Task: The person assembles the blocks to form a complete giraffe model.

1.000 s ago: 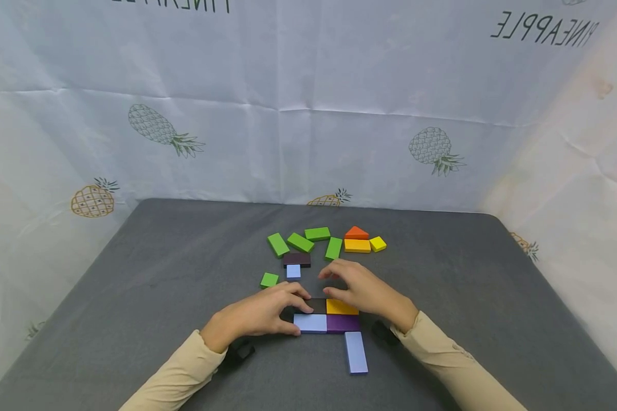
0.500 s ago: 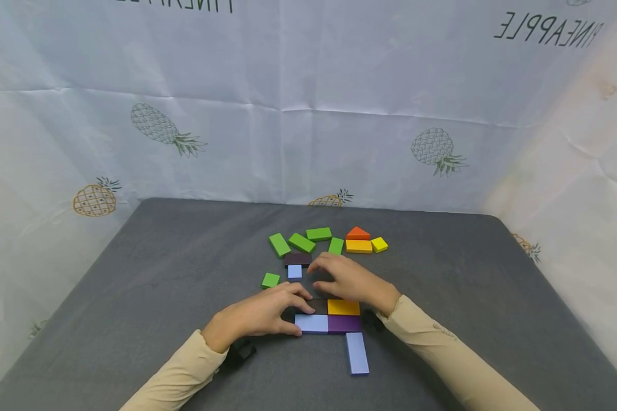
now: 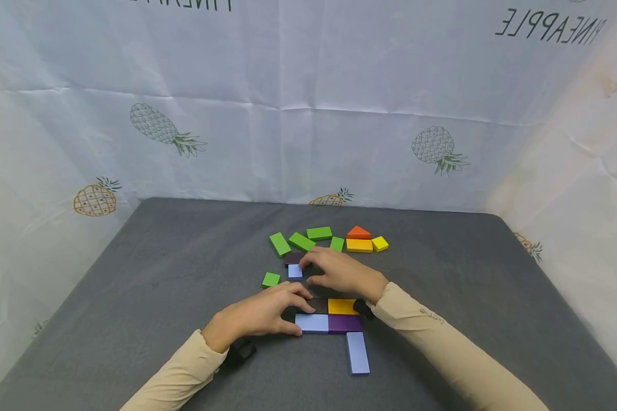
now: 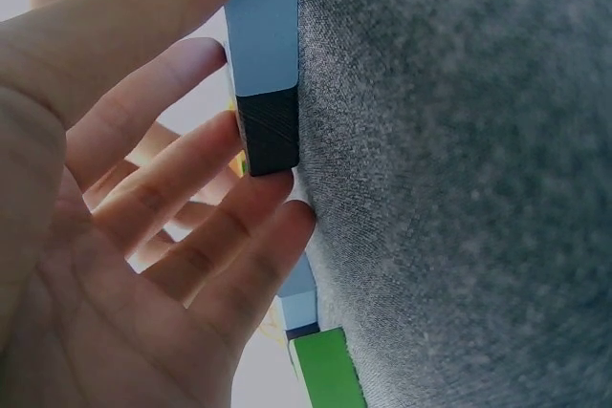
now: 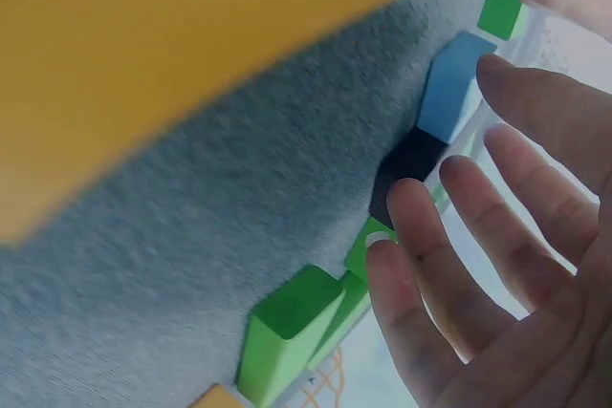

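Note:
My left hand [image 3: 264,309] rests at the left end of a group of flat blocks, its thumb at a light blue block [image 3: 311,323] and fingertips on a black block [image 3: 319,306] behind it. To their right lie an orange block [image 3: 341,306] and a purple block [image 3: 345,324]. Beyond this group hovers my right hand [image 3: 343,269], fingers apart and nothing between them. Its fingertips are close by a small light blue block [image 3: 295,271], which sits against a dark block [image 5: 409,171]. One more light blue block [image 3: 357,354] extends toward me from the purple one.
Several green blocks [image 3: 279,244] lie at the back, beside a red-orange triangle [image 3: 358,233], an orange-yellow block [image 3: 359,246] and a small yellow block [image 3: 380,244]. A small green block [image 3: 271,279] is just beyond my left hand. A pineapple-print cloth [image 3: 308,154] hangs behind the grey table [image 3: 159,274].
My right hand has moved left and away from me, from above the orange block to beside the small light blue block. My left hand has stayed in place.

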The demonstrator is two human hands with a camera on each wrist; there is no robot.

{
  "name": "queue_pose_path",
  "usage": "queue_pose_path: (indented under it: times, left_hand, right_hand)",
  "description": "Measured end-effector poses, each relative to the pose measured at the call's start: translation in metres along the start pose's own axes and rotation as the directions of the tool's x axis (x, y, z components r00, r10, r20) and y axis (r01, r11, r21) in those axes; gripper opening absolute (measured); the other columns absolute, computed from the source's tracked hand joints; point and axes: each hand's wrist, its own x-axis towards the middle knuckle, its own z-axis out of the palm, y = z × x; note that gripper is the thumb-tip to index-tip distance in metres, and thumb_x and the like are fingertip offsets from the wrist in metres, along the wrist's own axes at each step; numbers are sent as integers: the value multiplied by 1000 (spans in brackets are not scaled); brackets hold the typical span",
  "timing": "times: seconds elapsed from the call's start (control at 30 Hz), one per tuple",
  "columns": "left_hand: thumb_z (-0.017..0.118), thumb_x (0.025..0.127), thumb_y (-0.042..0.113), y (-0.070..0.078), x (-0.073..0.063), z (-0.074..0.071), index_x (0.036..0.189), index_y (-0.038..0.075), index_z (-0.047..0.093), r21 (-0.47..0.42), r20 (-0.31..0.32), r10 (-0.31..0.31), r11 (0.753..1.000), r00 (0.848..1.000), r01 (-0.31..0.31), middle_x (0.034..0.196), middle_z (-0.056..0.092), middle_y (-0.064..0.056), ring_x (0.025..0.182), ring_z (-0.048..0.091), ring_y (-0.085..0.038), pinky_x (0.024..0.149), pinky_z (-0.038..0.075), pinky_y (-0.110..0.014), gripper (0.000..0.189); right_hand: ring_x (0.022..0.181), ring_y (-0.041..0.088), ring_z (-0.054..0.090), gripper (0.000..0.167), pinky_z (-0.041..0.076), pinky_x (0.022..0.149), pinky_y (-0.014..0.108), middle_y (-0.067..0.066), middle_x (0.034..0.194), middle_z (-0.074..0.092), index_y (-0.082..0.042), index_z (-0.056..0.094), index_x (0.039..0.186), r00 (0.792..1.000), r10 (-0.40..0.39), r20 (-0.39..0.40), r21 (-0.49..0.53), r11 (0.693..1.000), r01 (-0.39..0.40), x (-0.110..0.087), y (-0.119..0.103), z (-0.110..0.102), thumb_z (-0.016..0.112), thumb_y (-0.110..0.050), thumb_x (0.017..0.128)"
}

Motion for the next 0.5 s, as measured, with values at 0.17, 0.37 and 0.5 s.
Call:
queue_pose_path:
  times: [0.17, 0.37, 0.5]
  left_hand:
    - [78, 86, 28, 0, 0, 0, 122, 15, 71, -4, -3, 2, 1000, 1000, -2, 134, 58, 0, 127, 51, -18, 105, 47, -38, 39]
    - [78, 86, 28, 0, 0, 0, 122, 15, 71, 0, -7, 9, 1000, 1000, -9, 134, 58, -1, 127, 51, -19, 105, 47, -38, 39]
    - [78, 86, 28, 0, -1, 0, 122, 14, 72, 2, -8, 11, 1000, 1000, -11, 134, 59, -1, 127, 52, -19, 105, 47, -38, 39]
  right_hand:
    - [115, 22, 59, 35, 48, 104, 40, 7, 124, 65, -6, 65, 125, 1000, -22, 2, -12, 1000, 22, 5, -1, -4, 71, -17, 92]
    - [114, 22, 61, 36, 50, 100, 38, 8, 125, 64, -5, 65, 126, 999, -28, 16, -17, 999, 28, 10, -3, -4, 71, -16, 92]
    - [111, 22, 62, 35, 52, 97, 37, 9, 125, 64, -4, 65, 126, 999, -38, 26, -13, 999, 38, 14, -5, -4, 70, -14, 93]
